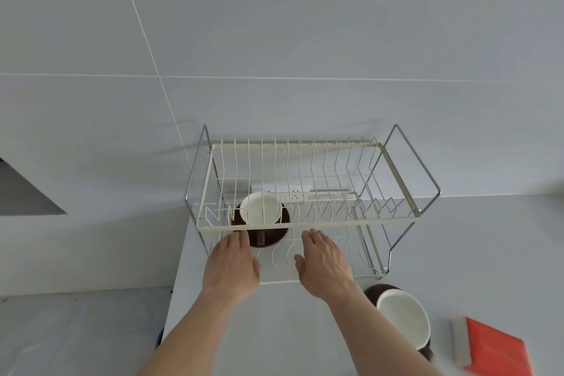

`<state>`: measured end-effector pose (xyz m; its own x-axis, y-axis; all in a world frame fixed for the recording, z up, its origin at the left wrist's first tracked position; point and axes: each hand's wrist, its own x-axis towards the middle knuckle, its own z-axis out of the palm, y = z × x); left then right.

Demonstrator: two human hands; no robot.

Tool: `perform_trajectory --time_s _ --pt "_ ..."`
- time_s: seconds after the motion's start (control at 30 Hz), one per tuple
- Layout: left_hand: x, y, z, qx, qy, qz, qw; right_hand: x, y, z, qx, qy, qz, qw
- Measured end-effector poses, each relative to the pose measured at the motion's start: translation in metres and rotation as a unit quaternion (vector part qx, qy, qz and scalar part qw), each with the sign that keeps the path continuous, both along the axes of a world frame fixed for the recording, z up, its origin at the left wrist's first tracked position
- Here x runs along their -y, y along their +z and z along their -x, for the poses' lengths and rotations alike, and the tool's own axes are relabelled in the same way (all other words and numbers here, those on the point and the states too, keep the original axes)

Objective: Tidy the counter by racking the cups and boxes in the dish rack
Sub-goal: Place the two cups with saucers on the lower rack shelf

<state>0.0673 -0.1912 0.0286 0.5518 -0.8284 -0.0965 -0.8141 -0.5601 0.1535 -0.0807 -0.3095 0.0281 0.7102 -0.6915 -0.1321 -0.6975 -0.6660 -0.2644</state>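
One cup (pixel 260 224) sits in the rack (pixel 305 224), low shelf, left. L hand (pixel 231 265) is by it, fingers flat, holding nothing. R hand (pixel 326 264) is flat & empty too. Next cup (pixel 402 319) & red box (pixel 494 348) wait on the counter (pixel 290 330), right. Grab the cup w/ R hand, grip its side well, go slow past the wires.

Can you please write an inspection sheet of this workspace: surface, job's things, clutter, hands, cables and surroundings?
Surface: pale grey counter, bare in front of the rack.
Job's things: two-tier wire dish rack against the wall; one brown cup with white inside already on the lower tier, left side; second brown cup on the counter at right; red box at the lower right, partly cut off.
Clutter: nothing seen.
Hands: left hand and right hand both open and empty, over the lower tier's front.
Cables: white power strip behind the rack; cord not visible.
Surroundings: grey tiled wall.
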Motion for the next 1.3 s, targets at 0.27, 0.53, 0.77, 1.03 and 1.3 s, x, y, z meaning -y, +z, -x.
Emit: perform_trajectory --time_s 0.27,0.53,0.77,1.03,1.3 --pt "-0.033 0.008 0.031 0.057 -0.063 -0.006 0.996 -0.028 0.009 0.045 -0.023 0.014 0.033 0.999" --pt "-0.046 0.019 0.061 0.055 -0.113 0.002 0.992 -0.047 0.027 0.09 -0.026 -0.036 0.047 0.998" --pt "-0.024 0.014 0.1 0.02 -0.164 0.014 0.986 -0.041 0.033 0.146 -0.017 -0.117 0.029 0.993" --pt "0.021 0.009 0.171 -0.007 -0.177 -0.012 0.984 -0.011 0.031 0.223 -0.012 -0.17 0.002 0.985" --pt "0.06 -0.008 0.225 -0.062 -0.126 -0.043 0.989 0.028 0.003 0.269 -0.009 -0.192 -0.067 0.979"
